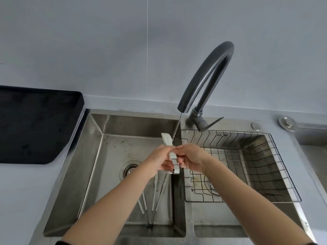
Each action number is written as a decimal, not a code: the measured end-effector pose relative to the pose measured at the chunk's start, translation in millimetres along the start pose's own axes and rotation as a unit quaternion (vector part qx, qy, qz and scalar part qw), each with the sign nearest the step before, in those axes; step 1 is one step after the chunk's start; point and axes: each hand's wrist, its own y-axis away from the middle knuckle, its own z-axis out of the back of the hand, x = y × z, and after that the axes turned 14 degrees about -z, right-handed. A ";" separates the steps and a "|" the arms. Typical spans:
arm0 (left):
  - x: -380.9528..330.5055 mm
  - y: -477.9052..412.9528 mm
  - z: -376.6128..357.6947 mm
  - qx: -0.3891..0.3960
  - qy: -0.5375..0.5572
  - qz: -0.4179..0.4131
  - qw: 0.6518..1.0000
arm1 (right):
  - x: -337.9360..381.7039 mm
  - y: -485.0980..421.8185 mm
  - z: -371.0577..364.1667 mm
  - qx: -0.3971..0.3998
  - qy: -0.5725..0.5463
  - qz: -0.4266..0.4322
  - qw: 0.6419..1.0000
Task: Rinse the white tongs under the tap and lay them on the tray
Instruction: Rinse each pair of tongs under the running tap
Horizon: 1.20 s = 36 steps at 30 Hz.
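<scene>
We are clamping both our left hand (160,160) and right hand (190,159) on the white plastic tongs (168,141) under the dark curved tap's (207,75) stream, over the steel sink's (95,147) left basin; no writing readable.

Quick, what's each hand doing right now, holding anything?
Left hand: closed on the white tongs, under the tap's stream.
Right hand: closed on the same tongs, from the other side.

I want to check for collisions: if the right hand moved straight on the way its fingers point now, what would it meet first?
The right hand points left, its fingers already on the white tongs. Just beyond them is the left hand, gripping the same tongs, so it would probably press into that, though depth is unclear.
</scene>
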 end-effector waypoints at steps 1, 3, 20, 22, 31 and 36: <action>1.0 -3.3 -2.2 -0.003 0.003 0.007 1.000 | -0.7 -2.8 0.4 -0.004 -0.008 -0.002 1.000; 2.9 -9.4 -4.8 -0.005 0.024 0.022 0.999 | -2.2 -8.2 1.7 -0.011 -0.026 -0.004 1.000; 12.4 -27.7 -6.3 0.004 -0.039 0.056 0.998 | -0.5 -5.9 44.2 -0.169 0.122 0.106 0.972; 13.0 -25.7 -8.1 -0.002 -0.040 0.053 0.998 | -6.0 -4.8 40.7 -0.149 0.214 0.133 0.956; 12.5 -13.1 -13.4 0.013 -0.026 0.021 0.999 | -17.1 -22.2 17.3 -0.094 0.321 0.130 0.933; 12.4 -1.8 -11.9 0.018 -0.038 0.000 0.999 | -11.8 -32.8 9.5 -0.102 0.394 0.139 0.903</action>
